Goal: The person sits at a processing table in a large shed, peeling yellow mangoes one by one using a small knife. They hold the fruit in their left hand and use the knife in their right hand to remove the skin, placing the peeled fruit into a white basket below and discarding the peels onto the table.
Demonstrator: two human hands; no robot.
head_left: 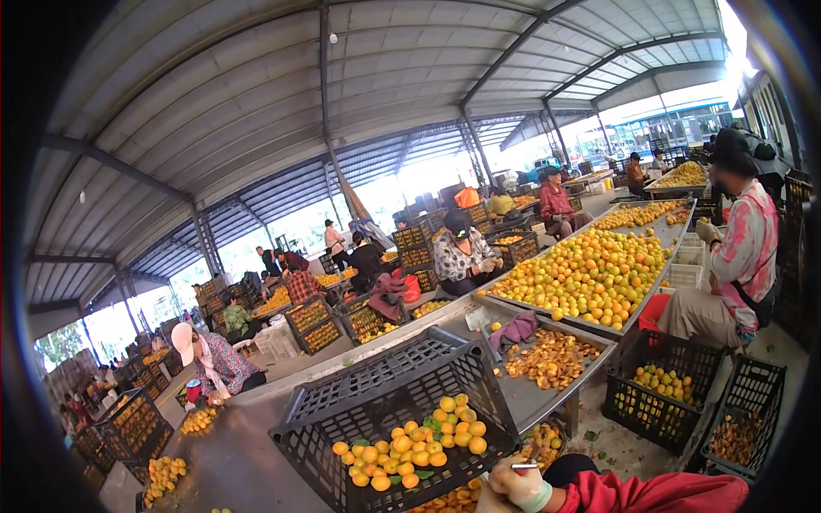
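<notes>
Black plastic crate (376,402) with oranges (410,449) lies tilted on the grey metal sorting table (231,462) under a corrugated roof (256,94), and just right of the crate a gloved right hand (517,483) pinches a thin tool (524,466).

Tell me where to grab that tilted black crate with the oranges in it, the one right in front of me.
Grip the black crate by its near rim at the two lower corners, coming from your own side. It leans back with the open top facing you, and the oranges have settled at the low end, so the weight likely sits there.
</notes>
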